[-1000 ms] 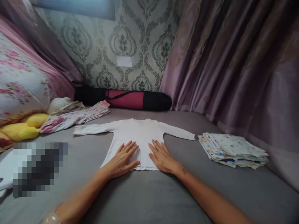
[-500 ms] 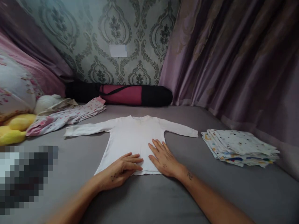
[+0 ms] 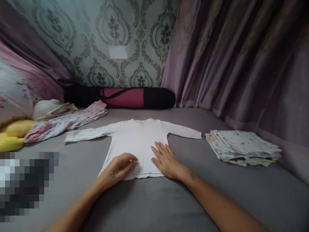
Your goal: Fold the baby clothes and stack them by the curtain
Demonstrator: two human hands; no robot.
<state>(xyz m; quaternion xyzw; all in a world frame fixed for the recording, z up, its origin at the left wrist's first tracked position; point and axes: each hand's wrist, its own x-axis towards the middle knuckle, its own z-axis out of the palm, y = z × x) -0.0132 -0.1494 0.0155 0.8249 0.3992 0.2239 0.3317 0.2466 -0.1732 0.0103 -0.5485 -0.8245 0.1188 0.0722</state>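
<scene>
A small white long-sleeved shirt (image 3: pixel 137 137) lies flat on the grey bed sheet (image 3: pixel 154 199), sleeves spread to both sides. My left hand (image 3: pixel 118 167) rests on the shirt's lower left part with its fingers curled, pinching the fabric near the hem. My right hand (image 3: pixel 166 160) lies flat and open on the lower right part of the shirt, fingers stretched forward.
A stack of folded printed cloths (image 3: pixel 242 147) sits at the right. A floral garment (image 3: pixel 65 122), yellow soft toy (image 3: pixel 13 133) and floral pillow (image 3: pixel 14 95) lie at the left. A pink-and-black rolled bag (image 3: pixel 120 97) lies by the wall. Purple curtains (image 3: pixel 241 64) hang on the right.
My left hand slid toward the hem and went from flat to curled, gathering the fabric. My right hand stayed flat on the shirt. The view shifted slightly.
</scene>
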